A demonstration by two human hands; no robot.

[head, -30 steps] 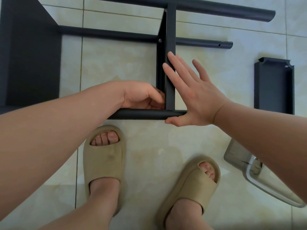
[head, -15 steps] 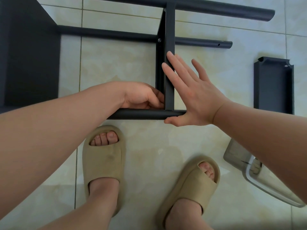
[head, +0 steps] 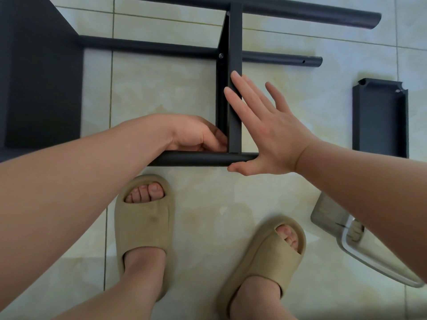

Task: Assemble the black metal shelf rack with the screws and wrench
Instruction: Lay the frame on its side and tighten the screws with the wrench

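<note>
The black rack lies on its side on the tile floor. A narrow shelf panel [head: 234, 54] crosses the far tube [head: 300, 12] and the middle tube [head: 150, 46], and meets the near tube [head: 191, 159]. A screw head [head: 221, 56] shows at the middle joint. My left hand [head: 196, 135] is curled into the inner corner where the panel meets the near tube; what its fingertips hold is hidden. My right hand [head: 265, 135] presses flat with straight fingers against the panel's right side, thumb under the tube's end. No wrench is visible.
A wide black panel [head: 41, 77] of the rack fills the left side. A loose black shelf tray [head: 380, 118] lies on the floor at the right. A clear plastic container [head: 346, 239] sits under my right forearm. My feet in beige slippers [head: 143, 227] stand just below the near tube.
My left hand's fingers have shifted slightly at the corner joint. My right hand and the rack have stayed in place.
</note>
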